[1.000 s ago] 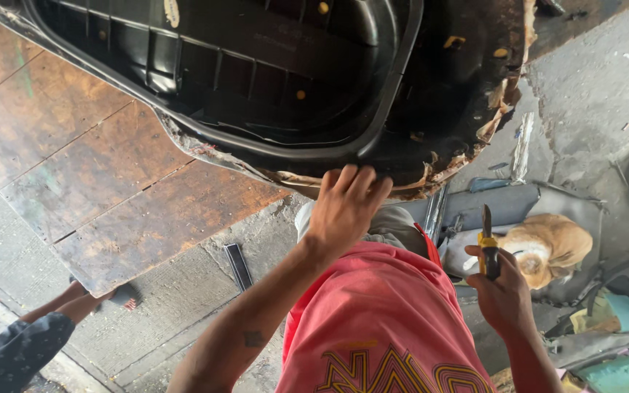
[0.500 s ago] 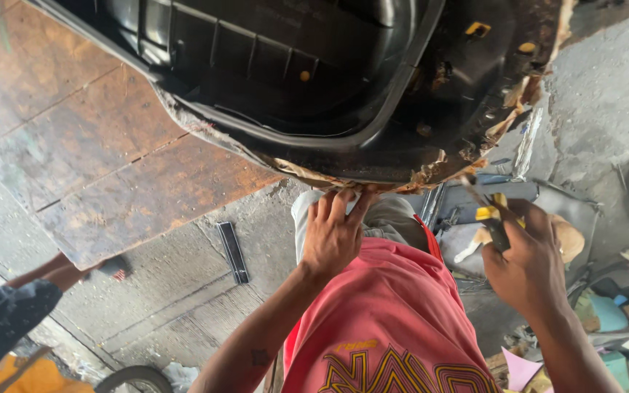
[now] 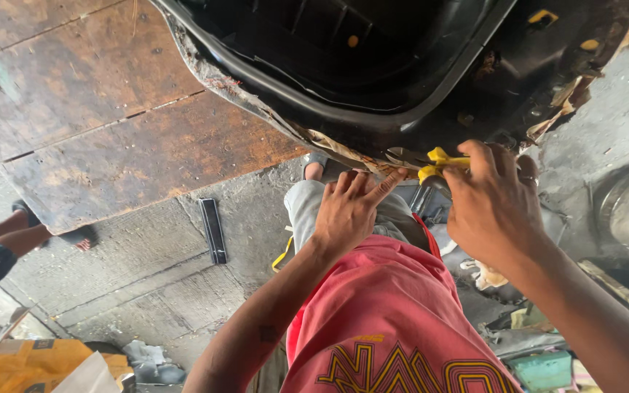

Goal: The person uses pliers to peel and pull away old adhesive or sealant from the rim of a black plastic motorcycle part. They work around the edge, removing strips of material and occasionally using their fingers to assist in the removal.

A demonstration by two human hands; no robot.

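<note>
Pliers (image 3: 431, 161) lie level, nose pointing left toward the left hand (image 3: 349, 211) fingers spread on the torn panel edge (image 3: 329, 145); right hand (image 3: 493, 207) fingers wrap the handles, above the concrete floor (image 3: 154, 276).

Wooden boards (image 3: 111, 116), black bar (image 3: 213, 231), another person's foot (image 3: 81, 237)

The right hand (image 3: 493, 200) covers most of the yellow-handled pliers (image 3: 438, 159), so their handles stay hidden. Above the pliers, the black moulded shell (image 3: 343, 65) runs off the top edge. The right forearm leaves the frame's corner.
</note>
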